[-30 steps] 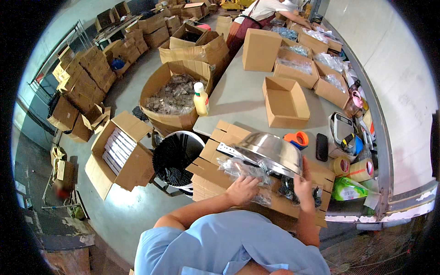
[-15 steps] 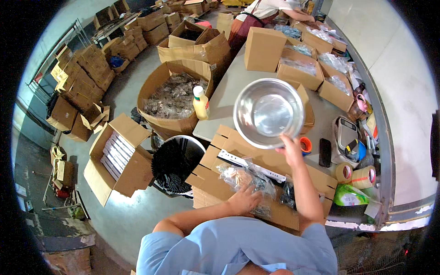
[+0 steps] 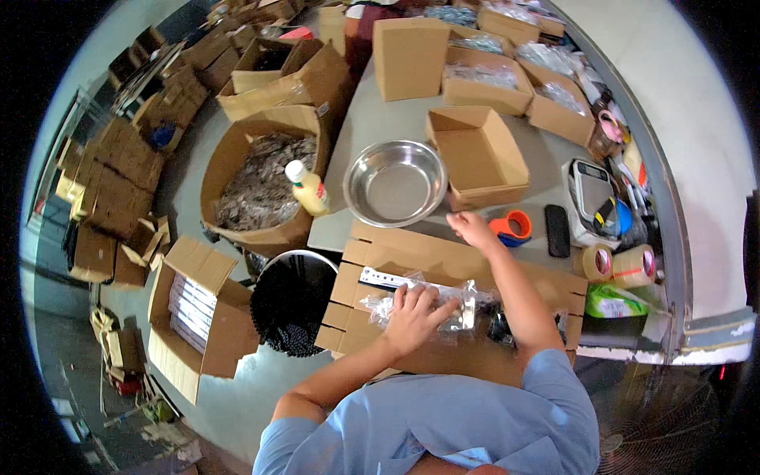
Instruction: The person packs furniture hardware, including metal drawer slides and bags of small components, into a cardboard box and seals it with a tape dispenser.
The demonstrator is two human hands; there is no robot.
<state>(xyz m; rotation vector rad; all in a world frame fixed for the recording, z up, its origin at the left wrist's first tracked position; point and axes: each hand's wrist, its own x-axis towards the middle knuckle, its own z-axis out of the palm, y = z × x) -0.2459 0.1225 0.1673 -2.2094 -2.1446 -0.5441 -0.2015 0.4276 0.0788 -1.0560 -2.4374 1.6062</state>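
bowl (image 3: pixel 396 186): glossy smooth metal | bags (image 3: pixel 467 318): shiny crinkled plastic | flattened carton (image 3: pixel 396 245): matt cardboard | shirt (image 3: pixel 467 408): matt cloth

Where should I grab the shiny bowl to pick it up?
Probably by the near rim, from the person's side, thumb inside and fingers outside. The bowl sits open side up, so its lip is easy to pinch, and the shallow box crowds its right.

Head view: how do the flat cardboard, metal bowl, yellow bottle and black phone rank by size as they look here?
1. Flat cardboard
2. Metal bowl
3. Yellow bottle and black phone: too alike to rank
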